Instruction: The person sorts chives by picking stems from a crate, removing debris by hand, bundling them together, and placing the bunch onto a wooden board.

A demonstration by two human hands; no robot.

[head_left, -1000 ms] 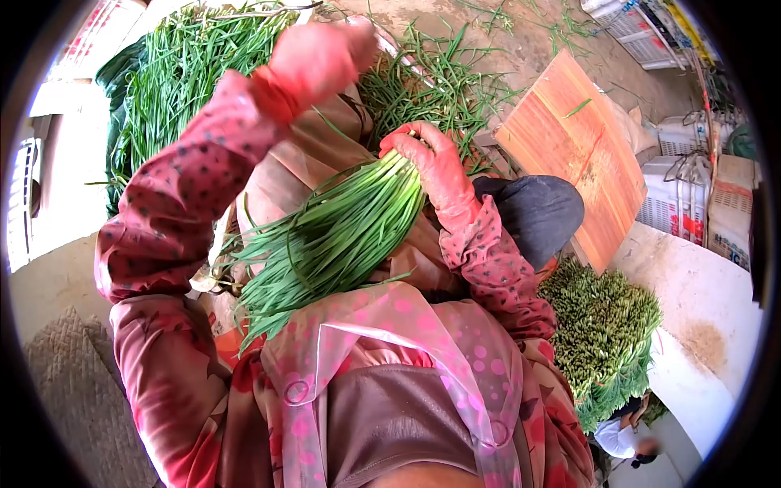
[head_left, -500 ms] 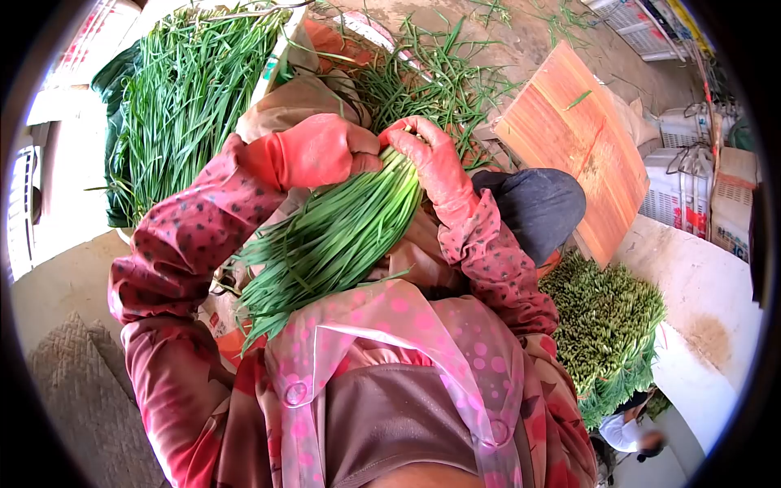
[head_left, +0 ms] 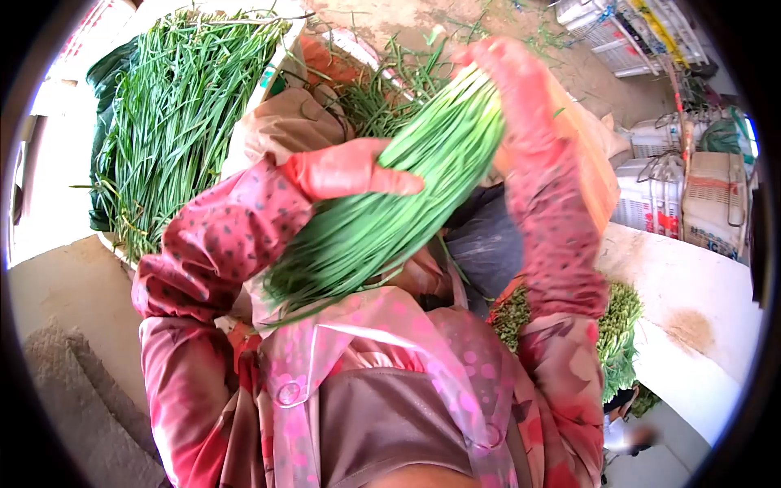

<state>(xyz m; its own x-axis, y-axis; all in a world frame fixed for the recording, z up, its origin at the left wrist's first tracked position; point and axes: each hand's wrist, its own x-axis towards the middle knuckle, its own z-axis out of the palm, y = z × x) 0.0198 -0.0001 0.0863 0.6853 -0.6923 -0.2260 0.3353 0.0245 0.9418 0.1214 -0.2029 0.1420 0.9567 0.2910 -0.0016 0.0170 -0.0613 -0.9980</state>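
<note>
A long bunch of green chives (head_left: 415, 179) slants across my lap, pale stem ends up at the right and leaf tips down at the left. My right hand (head_left: 517, 77), in a reddish rubber glove and blurred by motion, grips the pale ends. Around the middle of the bunch is my left hand (head_left: 350, 168), gloved alike; one digit lies across the leaves and the other fingers are partly hidden. Beyond my left arm, a heap of chives (head_left: 191, 122) fills a container lined with dark green cloth.
Loose green scraps (head_left: 382, 102) lie ahead on the floor. A wooden board (head_left: 598, 175) stands partly behind my right arm. Beside my right elbow are upright bundled greens (head_left: 620, 317). White crates (head_left: 651, 191) stand at the right, and part of another person (head_left: 630, 437) shows below.
My right hand has moved up and right with the stem ends, stretching the bunch out diagonally. My left hand has shifted from the stem end to the middle of the bunch.
</note>
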